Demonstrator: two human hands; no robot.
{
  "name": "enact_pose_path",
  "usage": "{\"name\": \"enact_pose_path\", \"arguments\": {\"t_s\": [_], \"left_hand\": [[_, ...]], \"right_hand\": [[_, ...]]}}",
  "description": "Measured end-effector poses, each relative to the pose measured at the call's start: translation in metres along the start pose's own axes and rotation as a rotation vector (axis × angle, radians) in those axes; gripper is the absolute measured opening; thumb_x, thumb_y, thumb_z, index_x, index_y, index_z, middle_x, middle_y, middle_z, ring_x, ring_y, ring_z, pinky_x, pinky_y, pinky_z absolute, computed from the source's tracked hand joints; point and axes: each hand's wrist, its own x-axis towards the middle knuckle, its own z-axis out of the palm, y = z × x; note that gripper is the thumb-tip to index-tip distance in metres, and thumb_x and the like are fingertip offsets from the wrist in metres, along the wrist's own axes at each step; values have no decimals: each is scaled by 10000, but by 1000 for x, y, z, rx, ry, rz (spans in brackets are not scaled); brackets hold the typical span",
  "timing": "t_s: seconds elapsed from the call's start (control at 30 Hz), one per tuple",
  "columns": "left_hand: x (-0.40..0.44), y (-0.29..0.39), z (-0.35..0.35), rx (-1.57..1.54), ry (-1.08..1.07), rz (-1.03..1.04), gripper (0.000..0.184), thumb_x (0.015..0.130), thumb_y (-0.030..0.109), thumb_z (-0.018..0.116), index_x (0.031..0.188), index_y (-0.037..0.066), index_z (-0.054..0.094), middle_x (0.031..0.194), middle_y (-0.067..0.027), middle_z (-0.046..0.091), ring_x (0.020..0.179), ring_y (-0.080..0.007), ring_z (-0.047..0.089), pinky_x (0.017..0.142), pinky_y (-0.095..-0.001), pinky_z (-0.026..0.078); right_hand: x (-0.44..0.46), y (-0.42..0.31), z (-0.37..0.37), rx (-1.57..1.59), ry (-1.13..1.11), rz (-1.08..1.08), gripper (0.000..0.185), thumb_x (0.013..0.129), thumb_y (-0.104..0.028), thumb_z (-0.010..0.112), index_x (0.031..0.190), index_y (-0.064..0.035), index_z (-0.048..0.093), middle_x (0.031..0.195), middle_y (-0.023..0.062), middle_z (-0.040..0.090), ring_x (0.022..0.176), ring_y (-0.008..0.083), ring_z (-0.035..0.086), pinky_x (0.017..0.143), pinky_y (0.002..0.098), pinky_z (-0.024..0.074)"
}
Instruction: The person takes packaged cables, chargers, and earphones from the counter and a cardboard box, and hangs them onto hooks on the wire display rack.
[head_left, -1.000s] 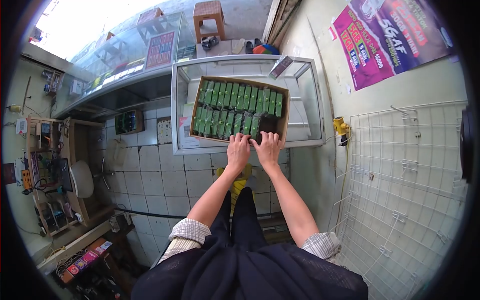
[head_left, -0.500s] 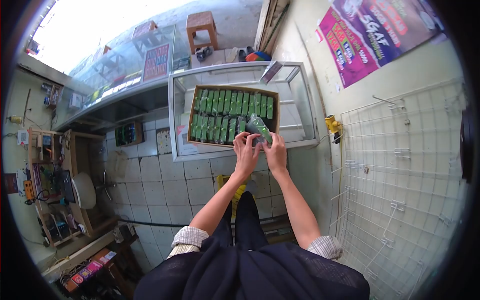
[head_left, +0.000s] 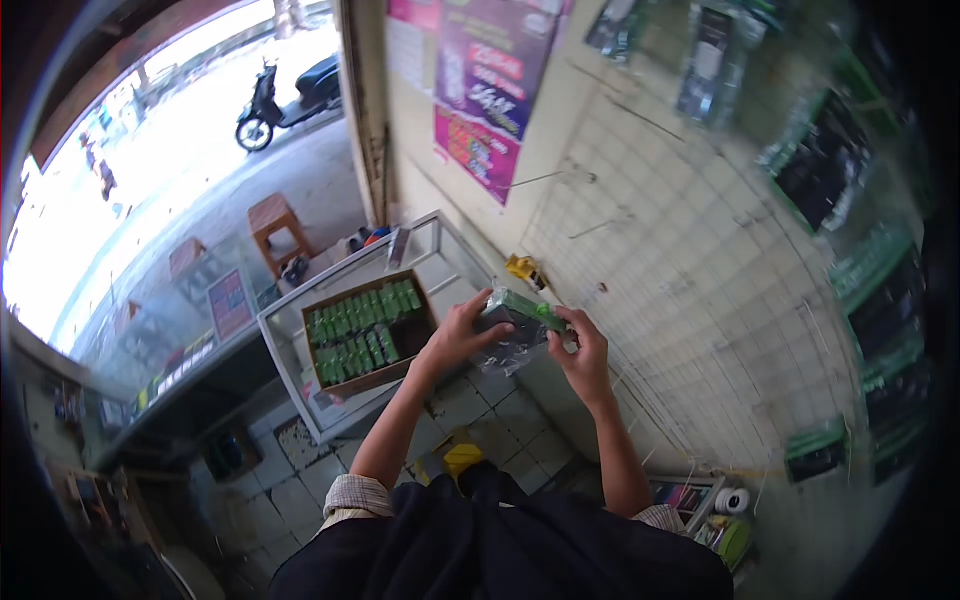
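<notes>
A clear plastic packet point(head_left: 522, 318) with a green card strip and dark contents is held up in front of the wall, to the right of the cardboard box. My left hand point(head_left: 462, 338) grips its left side, thumb across the front. At the packet's right end, my right hand point(head_left: 584, 358) pinches the green edge between thumb and fingers. What exactly lies inside the plastic cannot be made out. Rows of similar green-topped packets point(head_left: 350, 335) stand in the open cardboard box point(head_left: 377, 382), with a dark gap at its right side.
Under the box is a glass display case point(head_left: 447, 262). A wire grid point(head_left: 690, 260) lines the right wall, with hooks jutting out and packaged goods point(head_left: 825, 165) hanging farther right. A yellow tool-like object point(head_left: 526, 271) sits by the wall. Outside stands a scooter point(head_left: 290, 105).
Both hands have lifted the packet away from the box and carried it right, towards the wire grid. The view has turned right, bringing hanging goods and the scooter into sight.
</notes>
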Motion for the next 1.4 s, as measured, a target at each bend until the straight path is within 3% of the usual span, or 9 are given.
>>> {"name": "enact_pose_path", "arguments": {"t_s": [0.17, 0.33, 0.53, 0.7, 1.07, 1.2, 1.27, 1.33, 1.4], "left_hand": [[15, 40, 76, -237, -86, -80, 506, 762, 226, 683, 1106, -75, 467, 808, -152, 632, 764, -124, 594, 677, -285, 468], [24, 79, 153, -328, -98, 52, 444, 774, 215, 673, 1062, -65, 485, 816, -131, 635, 766, -128, 598, 686, -280, 466], [13, 134, 230, -468, -116, 74, 403, 792, 200, 654, 1042, -65, 481, 754, -111, 615, 708, -93, 548, 664, -272, 455], [-8, 166, 264, -770, -515, 90, 534, 910, 434, 368, 1155, -39, 399, 1004, -144, 534, 953, -178, 506, 783, -301, 452], [-53, 250, 338, -751, -849, 533, 727, 839, 601, 365, 1193, -32, 414, 1151, -161, 392, 1078, -258, 449, 870, -399, 420], [-53, 270, 383, -585, -411, 691, 458, 825, 275, 534, 1183, 18, 412, 1252, -163, 278, 1153, -314, 359, 928, -417, 343], [-43, 280, 411, -716, -461, 685, 508, 802, 182, 590, 1211, 3, 348, 1259, -171, 243, 1163, -303, 348, 951, -423, 324], [-41, 294, 428, -1188, -877, 383, 578, 822, 59, 552, 1282, 54, 203, 1279, -162, 230, 1194, -273, 317, 989, -396, 295], [-45, 305, 442, -1083, -972, 326, 632, 811, 5, 553, 1296, 41, 149, 1280, -166, 235, 1211, -256, 287, 1017, -387, 251]], "right_hand": [[-38, -14, -70, -110, 209, 44, 308, 772, -12, 584, 1076, -10, 537, 970, 85, 556, 790, 130, 532, 629, 241, 444], [-90, -27, -112, -581, 686, -134, 394, 741, 3, 623, 1111, -59, 505, 1064, 131, 427, 874, 206, 493, 646, 291, 426], [-151, -29, -138, -458, 547, 57, 406, 759, 1, 600, 1145, -27, 476, 1057, 149, 437, 997, 285, 455, 827, 361, 400], [-183, -51, -171, -578, 711, 75, 585, 716, -82, 669, 1221, -5, 384, 1175, 185, 405, 1076, 324, 426, 901, 385, 378], [-285, -81, -215, -442, 1275, 388, 474, 763, -88, 645, 1156, 24, 405, 1061, 167, 507, 969, 247, 514, 854, 327, 394], [-312, -92, -246, -242, 1384, 263, 426, 814, -67, 591, 1181, 31, 398, 1078, 107, 536, 962, 190, 519, 842, 299, 401], [-308, -99, -265, -157, 1412, 146, 478, 843, -81, 559, 1257, 24, 345, 1190, 120, 485, 1071, 189, 466, 915, 301, 355], [-305, -100, -290, -385, 1463, -18, 569, 862, -106, 537, 1338, 12, 249, 1307, 158, 384, 1189, 200, 372, 990, 302, 274], [-306, -98, -311, -372, 1418, -10, 591, 887, -171, 504, 1370, -5, 208, 1378, 160, 293, 1260, 204, 283, 1028, 305, 207]]}}
